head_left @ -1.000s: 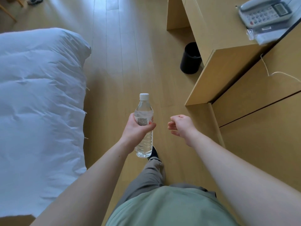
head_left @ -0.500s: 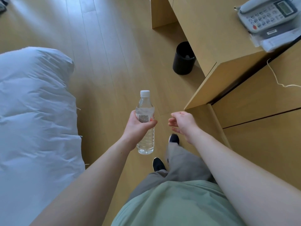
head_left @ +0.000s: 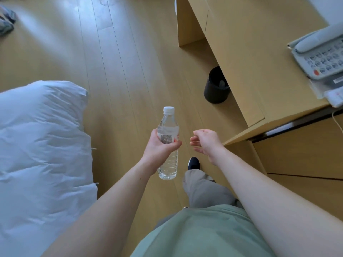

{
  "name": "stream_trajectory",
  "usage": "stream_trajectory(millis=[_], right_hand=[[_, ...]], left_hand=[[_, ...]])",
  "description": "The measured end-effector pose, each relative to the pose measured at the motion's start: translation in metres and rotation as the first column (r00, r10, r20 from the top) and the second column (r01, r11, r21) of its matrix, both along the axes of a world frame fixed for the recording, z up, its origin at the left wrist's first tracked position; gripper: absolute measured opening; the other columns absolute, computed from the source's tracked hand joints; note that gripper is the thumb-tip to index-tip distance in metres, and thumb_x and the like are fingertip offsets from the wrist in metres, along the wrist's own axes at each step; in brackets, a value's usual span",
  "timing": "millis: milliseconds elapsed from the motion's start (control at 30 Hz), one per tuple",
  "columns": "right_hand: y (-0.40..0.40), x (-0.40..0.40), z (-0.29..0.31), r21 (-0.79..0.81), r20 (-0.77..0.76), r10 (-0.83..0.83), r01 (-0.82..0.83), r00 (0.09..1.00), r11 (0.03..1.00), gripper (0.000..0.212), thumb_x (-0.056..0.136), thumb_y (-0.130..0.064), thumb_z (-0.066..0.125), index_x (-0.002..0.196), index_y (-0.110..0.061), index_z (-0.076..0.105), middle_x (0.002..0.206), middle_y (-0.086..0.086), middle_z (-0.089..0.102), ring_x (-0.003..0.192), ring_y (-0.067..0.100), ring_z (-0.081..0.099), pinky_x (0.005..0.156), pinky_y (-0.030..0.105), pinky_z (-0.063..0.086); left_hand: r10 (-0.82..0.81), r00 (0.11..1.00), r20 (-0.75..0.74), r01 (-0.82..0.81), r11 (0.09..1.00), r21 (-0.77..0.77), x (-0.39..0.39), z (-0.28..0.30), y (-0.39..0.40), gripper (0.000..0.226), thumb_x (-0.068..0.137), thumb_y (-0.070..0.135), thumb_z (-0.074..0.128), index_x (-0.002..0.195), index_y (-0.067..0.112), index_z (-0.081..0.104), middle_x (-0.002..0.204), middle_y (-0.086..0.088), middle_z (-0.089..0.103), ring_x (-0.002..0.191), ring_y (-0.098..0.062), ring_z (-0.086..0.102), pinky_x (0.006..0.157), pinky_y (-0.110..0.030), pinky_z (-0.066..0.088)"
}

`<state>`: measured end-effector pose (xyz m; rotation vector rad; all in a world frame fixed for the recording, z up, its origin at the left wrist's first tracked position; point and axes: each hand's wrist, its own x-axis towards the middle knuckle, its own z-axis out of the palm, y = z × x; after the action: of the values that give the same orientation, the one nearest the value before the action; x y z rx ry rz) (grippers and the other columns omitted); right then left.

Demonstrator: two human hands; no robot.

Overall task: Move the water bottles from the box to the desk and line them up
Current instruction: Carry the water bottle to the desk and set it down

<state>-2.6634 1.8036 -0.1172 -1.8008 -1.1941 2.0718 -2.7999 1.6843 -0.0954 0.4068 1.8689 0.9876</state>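
Note:
My left hand [head_left: 159,147] grips a clear water bottle [head_left: 168,165] with a white cap around its labelled middle and holds it upright over the wooden floor. My right hand [head_left: 206,141] hangs beside it, a hand's width to the right, with fingers loosely curled and nothing in it. The light wooden desk [head_left: 246,58] runs along the right side, its near corner just beyond my right hand. No box is in view.
A grey telephone [head_left: 319,52] with papers sits on the desk's right end. A black waste bin [head_left: 216,86] stands on the floor under the desk edge. A white duvet [head_left: 40,145] covers the bed at left. Wooden cabinets [head_left: 304,156] fill the lower right.
I have walked forward along the floor: the bed has slid back and left, and the desk and bin are nearer. The bottle stays upright in my left hand; my right fingers have loosened slightly.

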Motion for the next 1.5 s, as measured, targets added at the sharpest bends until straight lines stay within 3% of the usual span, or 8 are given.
stream_trajectory(millis=[267,533,767,933,1067,1233,1500], right_hand=[[0.08,-0.053,0.007,0.006,-0.004,0.014,-0.014,1.0,1.0,0.013,0.1,-0.019,0.051,0.102,-0.013,0.062,0.088,0.005,0.067,0.083,0.019,0.065,0.091,0.043,0.056],[0.144,-0.09,0.008,0.018,0.023,-0.042,0.041,0.999,0.999,0.017,0.101,-0.022,0.05,0.109,-0.013,0.062,0.092,0.006,0.068,0.085,0.018,0.066,0.089,0.04,0.059],[0.215,-0.148,0.011,0.059,0.037,-0.182,0.18,0.983,0.982,0.015,0.101,-0.022,0.05,0.103,-0.015,0.063,0.091,0.005,0.068,0.082,0.017,0.067,0.081,0.036,0.058],[0.266,-0.183,0.023,0.089,0.045,-0.304,0.299,0.952,0.95,0.014,0.101,-0.021,0.051,0.101,-0.015,0.064,0.088,0.004,0.068,0.08,0.016,0.067,0.079,0.034,0.059],[0.296,-0.21,0.028,0.093,0.035,-0.362,0.358,0.931,0.929,0.016,0.1,-0.02,0.051,0.101,-0.012,0.065,0.09,0.006,0.069,0.083,0.018,0.068,0.081,0.036,0.059],[0.324,-0.232,0.033,0.093,0.022,-0.428,0.425,0.903,0.9,0.018,0.1,-0.019,0.052,0.106,-0.01,0.066,0.091,0.006,0.069,0.084,0.018,0.068,0.084,0.038,0.059],[0.378,-0.237,0.035,0.101,0.015,-0.557,0.553,0.831,0.827,0.013,0.099,-0.02,0.055,0.095,-0.013,0.065,0.088,0.005,0.071,0.08,0.018,0.069,0.078,0.036,0.059]], left_hand=[[0.028,1.0,-0.002,-0.028,0.999,0.022,-0.05,0.008,0.086,0.056,0.068,0.035,0.086,0.115,0.033,0.056,0.103,0.006,0.073,0.088,-0.007,0.073,0.079,-0.033,0.056],[-0.075,0.997,-0.017,0.075,0.997,0.004,-0.1,0.008,0.167,0.06,0.065,0.041,0.087,0.115,0.035,0.055,0.104,0.008,0.072,0.088,-0.005,0.072,0.075,-0.03,0.055],[-0.235,0.971,-0.034,0.236,0.972,0.013,-0.16,0.005,0.257,0.057,0.068,0.041,0.086,0.115,0.038,0.052,0.101,0.01,0.071,0.079,0.004,0.069,0.066,-0.025,0.051],[-0.335,0.942,-0.006,0.335,0.942,0.028,-0.208,0.011,0.322,0.057,0.067,0.039,0.085,0.114,0.036,0.054,0.103,0.006,0.071,0.078,0.002,0.07,0.066,-0.024,0.052],[-0.404,0.915,-0.003,0.404,0.914,0.04,-0.239,0.015,0.362,0.055,0.066,0.041,0.085,0.11,0.039,0.053,0.098,0.009,0.072,0.077,0.002,0.071,0.056,-0.017,0.053],[-0.479,0.878,-0.026,0.479,0.876,0.055,-0.267,0.017,0.407,0.056,0.067,0.04,0.085,0.113,0.041,0.053,0.1,0.009,0.071,0.079,0.001,0.071,0.07,-0.028,0.055],[-0.551,0.834,-0.021,0.551,0.832,0.062,-0.278,0.017,0.473,0.056,0.067,0.043,0.084,0.113,0.042,0.052,0.102,0.009,0.07,0.08,0.0,0.071,0.071,-0.03,0.055]])
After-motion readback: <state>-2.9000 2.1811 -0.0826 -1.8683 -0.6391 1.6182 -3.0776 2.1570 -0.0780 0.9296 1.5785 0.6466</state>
